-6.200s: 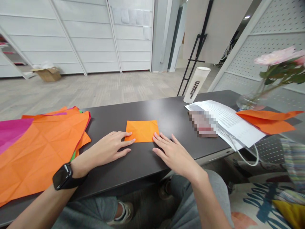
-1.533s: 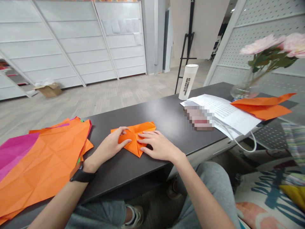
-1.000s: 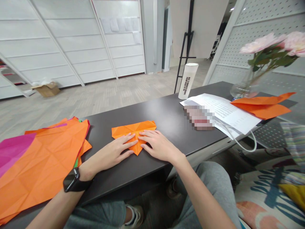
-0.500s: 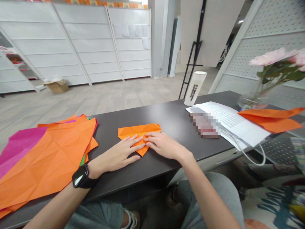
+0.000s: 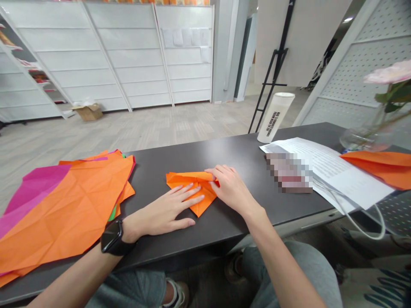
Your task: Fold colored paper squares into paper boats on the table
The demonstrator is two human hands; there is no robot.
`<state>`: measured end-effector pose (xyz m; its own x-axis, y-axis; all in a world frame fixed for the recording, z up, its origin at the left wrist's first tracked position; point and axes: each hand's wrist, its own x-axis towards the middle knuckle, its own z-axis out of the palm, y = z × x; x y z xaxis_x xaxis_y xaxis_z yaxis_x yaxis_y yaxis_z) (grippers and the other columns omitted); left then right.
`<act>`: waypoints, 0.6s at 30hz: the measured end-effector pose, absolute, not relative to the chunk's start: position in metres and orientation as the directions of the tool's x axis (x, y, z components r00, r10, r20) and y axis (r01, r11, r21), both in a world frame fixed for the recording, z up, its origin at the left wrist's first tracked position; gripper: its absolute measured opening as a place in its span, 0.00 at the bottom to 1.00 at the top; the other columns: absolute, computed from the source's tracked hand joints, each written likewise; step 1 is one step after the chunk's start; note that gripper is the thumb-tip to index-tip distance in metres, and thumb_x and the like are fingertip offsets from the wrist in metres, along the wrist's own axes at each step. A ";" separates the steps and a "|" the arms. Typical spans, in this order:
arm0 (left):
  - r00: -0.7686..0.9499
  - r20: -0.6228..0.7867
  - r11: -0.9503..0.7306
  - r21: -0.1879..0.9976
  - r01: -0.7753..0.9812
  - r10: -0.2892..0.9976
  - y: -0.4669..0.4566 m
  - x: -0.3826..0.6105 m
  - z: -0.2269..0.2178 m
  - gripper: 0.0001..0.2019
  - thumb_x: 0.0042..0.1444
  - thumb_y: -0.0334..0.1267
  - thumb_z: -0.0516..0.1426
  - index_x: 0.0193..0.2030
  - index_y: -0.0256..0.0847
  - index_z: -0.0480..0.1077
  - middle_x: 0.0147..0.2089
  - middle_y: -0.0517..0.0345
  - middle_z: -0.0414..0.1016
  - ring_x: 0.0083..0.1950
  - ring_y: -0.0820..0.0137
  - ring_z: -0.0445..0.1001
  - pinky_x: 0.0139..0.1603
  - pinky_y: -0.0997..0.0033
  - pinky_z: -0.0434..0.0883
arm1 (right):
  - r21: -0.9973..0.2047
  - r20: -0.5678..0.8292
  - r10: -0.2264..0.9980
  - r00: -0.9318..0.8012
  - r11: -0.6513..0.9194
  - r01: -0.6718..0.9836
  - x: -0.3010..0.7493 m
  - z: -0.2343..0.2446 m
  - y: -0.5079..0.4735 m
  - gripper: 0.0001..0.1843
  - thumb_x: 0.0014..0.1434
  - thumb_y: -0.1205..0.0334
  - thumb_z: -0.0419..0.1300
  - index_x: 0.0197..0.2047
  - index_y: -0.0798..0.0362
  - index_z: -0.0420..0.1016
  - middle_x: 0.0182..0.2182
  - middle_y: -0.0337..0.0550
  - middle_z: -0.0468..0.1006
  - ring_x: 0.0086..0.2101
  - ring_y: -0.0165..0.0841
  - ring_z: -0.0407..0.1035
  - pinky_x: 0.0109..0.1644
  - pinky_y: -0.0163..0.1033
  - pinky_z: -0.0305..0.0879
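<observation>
A folded piece of orange paper [image 5: 199,207] lies on the dark table, its lower corner pointing toward me. My left hand [image 5: 170,209] rests flat on its left part, fingers spread and thumb out on the tabletop. At the paper's right end, my right hand [image 5: 229,188] has its fingers curled and pinches the upper flap, which is raised along the far edge. The fingertips partly hide that corner. A black smartwatch [image 5: 112,236] is on my left wrist.
Large creased orange and magenta sheets [image 5: 73,201] are piled at the left. Toward the right are a white cup [image 5: 276,117], a pixelated flat object [image 5: 289,173], printed paper [image 5: 349,171], a white cable [image 5: 359,224], another orange folded paper [image 5: 382,169] and a flower vase [image 5: 362,139].
My right hand has shifted from lying on the middle of the paper to its right edge, and the upper flap is now lifted there. My left hand stays on the paper. The view has turned slightly.
</observation>
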<state>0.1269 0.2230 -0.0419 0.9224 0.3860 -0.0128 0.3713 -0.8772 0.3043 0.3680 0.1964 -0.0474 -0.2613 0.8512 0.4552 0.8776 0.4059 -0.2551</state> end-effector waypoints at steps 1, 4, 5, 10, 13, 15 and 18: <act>0.920 -0.014 -0.874 0.307 0.376 0.391 0.222 0.127 -0.041 0.31 0.64 0.54 0.52 0.71 0.48 0.54 0.75 0.51 0.48 0.75 0.58 0.47 0.74 0.49 0.47 | -0.267 0.455 0.852 -0.260 0.409 0.873 0.368 -0.047 0.197 0.14 0.61 0.74 0.54 0.46 0.53 0.77 0.41 0.47 0.76 0.43 0.39 0.69 0.48 0.45 0.65; 0.917 0.006 -0.871 0.315 0.376 0.398 0.221 0.126 -0.040 0.28 0.64 0.53 0.52 0.69 0.48 0.59 0.74 0.51 0.50 0.74 0.57 0.49 0.73 0.48 0.48 | -0.293 0.450 0.850 -0.272 0.429 0.855 0.369 -0.047 0.199 0.12 0.61 0.74 0.55 0.38 0.53 0.77 0.41 0.46 0.77 0.42 0.38 0.70 0.47 0.43 0.65; 0.918 0.014 -0.873 0.313 0.373 0.397 0.221 0.126 -0.040 0.28 0.65 0.53 0.52 0.69 0.48 0.59 0.74 0.51 0.51 0.74 0.57 0.49 0.73 0.48 0.47 | -0.297 0.446 0.850 -0.281 0.436 0.849 0.369 -0.047 0.199 0.12 0.61 0.74 0.55 0.37 0.53 0.77 0.41 0.45 0.77 0.41 0.37 0.71 0.47 0.43 0.65; 0.917 0.045 -0.890 0.263 0.373 0.397 0.219 0.127 -0.040 0.26 0.66 0.49 0.51 0.69 0.45 0.59 0.74 0.47 0.52 0.74 0.55 0.51 0.72 0.49 0.52 | -0.322 0.383 0.851 -0.360 0.489 0.811 0.370 -0.048 0.192 0.14 0.63 0.74 0.54 0.41 0.53 0.80 0.41 0.45 0.80 0.42 0.36 0.74 0.49 0.42 0.68; 0.914 0.039 -0.889 0.252 0.381 0.403 0.217 0.128 -0.040 0.26 0.67 0.47 0.50 0.70 0.42 0.57 0.72 0.46 0.58 0.71 0.57 0.58 0.71 0.53 0.57 | -0.331 0.348 0.855 -0.385 0.496 0.803 0.374 -0.053 0.181 0.14 0.66 0.69 0.53 0.46 0.53 0.81 0.47 0.47 0.80 0.46 0.38 0.74 0.53 0.43 0.69; 0.905 0.067 -0.881 0.269 0.390 0.421 0.217 0.129 -0.040 0.24 0.69 0.43 0.48 0.69 0.41 0.56 0.69 0.47 0.63 0.68 0.61 0.63 0.69 0.58 0.61 | -0.328 0.331 0.852 -0.407 0.508 0.797 0.378 -0.058 0.174 0.16 0.67 0.66 0.52 0.51 0.53 0.79 0.53 0.49 0.77 0.52 0.40 0.73 0.58 0.45 0.68; 0.857 0.202 -0.871 0.246 0.425 0.475 0.221 0.129 -0.042 0.17 0.69 0.36 0.46 0.61 0.40 0.65 0.60 0.48 0.72 0.61 0.65 0.70 0.63 0.62 0.68 | -0.316 0.322 0.837 -0.444 0.536 0.783 0.383 -0.063 0.168 0.19 0.69 0.65 0.51 0.59 0.55 0.73 0.60 0.50 0.72 0.60 0.41 0.66 0.65 0.48 0.62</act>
